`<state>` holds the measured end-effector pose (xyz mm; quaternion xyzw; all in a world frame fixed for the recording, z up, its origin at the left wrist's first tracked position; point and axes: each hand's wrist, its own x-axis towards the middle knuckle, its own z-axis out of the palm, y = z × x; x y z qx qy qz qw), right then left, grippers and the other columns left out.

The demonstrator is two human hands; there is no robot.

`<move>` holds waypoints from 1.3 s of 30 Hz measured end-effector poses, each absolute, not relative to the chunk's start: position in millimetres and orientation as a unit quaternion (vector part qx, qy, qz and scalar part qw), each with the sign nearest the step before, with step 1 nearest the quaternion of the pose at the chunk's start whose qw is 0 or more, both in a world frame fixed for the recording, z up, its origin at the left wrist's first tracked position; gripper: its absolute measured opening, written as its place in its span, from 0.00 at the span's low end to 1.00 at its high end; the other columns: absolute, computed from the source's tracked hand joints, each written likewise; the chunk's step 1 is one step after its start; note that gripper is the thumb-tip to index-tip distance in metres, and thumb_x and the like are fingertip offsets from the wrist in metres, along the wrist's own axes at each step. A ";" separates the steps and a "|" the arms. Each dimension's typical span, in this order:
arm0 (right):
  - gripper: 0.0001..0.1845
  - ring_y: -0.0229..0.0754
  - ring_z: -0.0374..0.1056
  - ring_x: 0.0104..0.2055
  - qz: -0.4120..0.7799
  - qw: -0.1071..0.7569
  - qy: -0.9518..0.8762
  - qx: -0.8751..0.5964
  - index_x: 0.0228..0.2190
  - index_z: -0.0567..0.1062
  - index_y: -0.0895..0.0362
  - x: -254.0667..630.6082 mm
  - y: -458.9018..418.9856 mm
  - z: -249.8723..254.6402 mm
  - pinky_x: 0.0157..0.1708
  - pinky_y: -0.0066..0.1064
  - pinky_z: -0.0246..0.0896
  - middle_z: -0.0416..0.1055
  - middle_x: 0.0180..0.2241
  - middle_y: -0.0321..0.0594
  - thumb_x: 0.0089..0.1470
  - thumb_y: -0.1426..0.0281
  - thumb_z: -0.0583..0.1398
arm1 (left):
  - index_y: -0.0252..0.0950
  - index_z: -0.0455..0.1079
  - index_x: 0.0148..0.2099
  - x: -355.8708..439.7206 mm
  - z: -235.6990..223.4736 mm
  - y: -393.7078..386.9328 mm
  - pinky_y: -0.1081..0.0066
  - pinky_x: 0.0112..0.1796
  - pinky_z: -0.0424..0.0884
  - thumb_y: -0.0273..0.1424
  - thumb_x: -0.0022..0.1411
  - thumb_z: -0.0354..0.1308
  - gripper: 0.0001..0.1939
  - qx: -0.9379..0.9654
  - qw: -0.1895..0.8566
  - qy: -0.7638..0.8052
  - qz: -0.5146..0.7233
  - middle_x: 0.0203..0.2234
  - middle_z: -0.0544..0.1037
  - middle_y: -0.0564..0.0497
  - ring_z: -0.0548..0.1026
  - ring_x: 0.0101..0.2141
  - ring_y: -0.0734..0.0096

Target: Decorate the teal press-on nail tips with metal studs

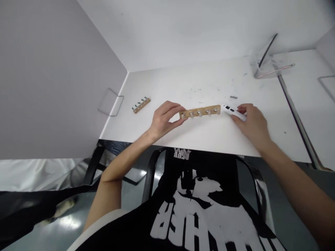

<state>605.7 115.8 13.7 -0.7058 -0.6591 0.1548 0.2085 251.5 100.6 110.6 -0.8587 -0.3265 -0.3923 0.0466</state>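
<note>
A long wooden strip [201, 112] with several silver screws or bolts in it lies on the white table [204, 87]. My left hand [164, 118] pinches its left end between thumb and fingers. My right hand [252, 122] is closed around a white pen-shaped tool [232, 111] with dark buttons, whose tip points at the strip's right end. A second, shorter wooden strip [141, 105] with several green-headed screws lies apart at the left of the table.
A grey partition wall stands at the left, with a wire bracket [111, 103] at the table edge. A clear plastic stand [264, 64] sits at the back right beside a metal divider rail [295, 115]. A small dark bit [233, 97] lies beyond the tool.
</note>
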 end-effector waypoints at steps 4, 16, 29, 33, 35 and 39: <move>0.31 0.32 0.61 0.59 0.122 0.206 -0.682 -0.692 0.55 0.69 0.66 603.6 117.1 7.6 0.66 0.34 0.65 0.65 0.51 0.47 0.65 0.52 0.56 | 0.37 0.72 0.49 263.6 153.1 88.7 0.70 0.38 0.75 0.29 0.64 0.67 0.13 -0.862 0.137 -0.236 -0.427 0.37 0.81 0.50 0.76 0.35 0.73; 0.34 0.29 0.64 0.54 0.053 0.376 -0.713 -0.589 0.57 0.66 0.67 601.7 90.8 21.7 0.58 0.28 0.69 0.65 0.50 0.48 0.66 0.49 0.54 | 0.36 0.72 0.49 283.6 185.6 64.3 0.72 0.37 0.76 0.32 0.61 0.70 0.16 -0.870 0.117 -0.189 -0.440 0.36 0.80 0.50 0.76 0.35 0.73; 0.27 0.16 0.61 0.34 -0.007 0.359 -0.817 -0.451 0.56 0.68 0.57 610.5 -31.2 108.2 0.37 0.11 0.61 0.69 0.42 0.35 0.58 0.63 0.65 | 0.37 0.74 0.50 303.1 140.2 53.1 0.71 0.39 0.79 0.34 0.65 0.66 0.13 -0.904 -0.095 -0.172 -0.381 0.39 0.81 0.48 0.78 0.39 0.73; 0.19 0.17 0.62 0.35 -0.036 0.344 -0.831 -0.436 0.51 0.71 0.58 612.9 -38.8 106.8 0.39 0.12 0.61 0.70 0.40 0.34 0.59 0.68 0.64 | 0.37 0.73 0.50 317.4 128.5 52.6 0.70 0.40 0.79 0.35 0.66 0.66 0.13 -0.908 -0.092 -0.134 -0.387 0.39 0.81 0.48 0.79 0.39 0.72; 0.15 0.17 0.64 0.37 -0.049 0.337 -0.836 -0.430 0.48 0.72 0.59 615.8 -46.1 103.3 0.40 0.12 0.61 0.71 0.41 0.34 0.59 0.71 0.63 | 0.36 0.73 0.50 325.8 117.4 49.8 0.69 0.41 0.79 0.35 0.65 0.67 0.14 -0.907 -0.105 -0.118 -0.390 0.39 0.82 0.49 0.79 0.38 0.72; 0.13 0.19 0.68 0.42 -0.071 0.324 -0.838 -0.433 0.46 0.73 0.59 631.5 -70.2 94.2 0.45 0.13 0.63 0.72 0.41 0.33 0.59 0.72 0.62 | 0.38 0.71 0.56 340.7 94.6 39.9 0.67 0.43 0.79 0.40 0.65 0.66 0.21 -0.912 -0.133 -0.101 -0.375 0.42 0.81 0.48 0.78 0.42 0.69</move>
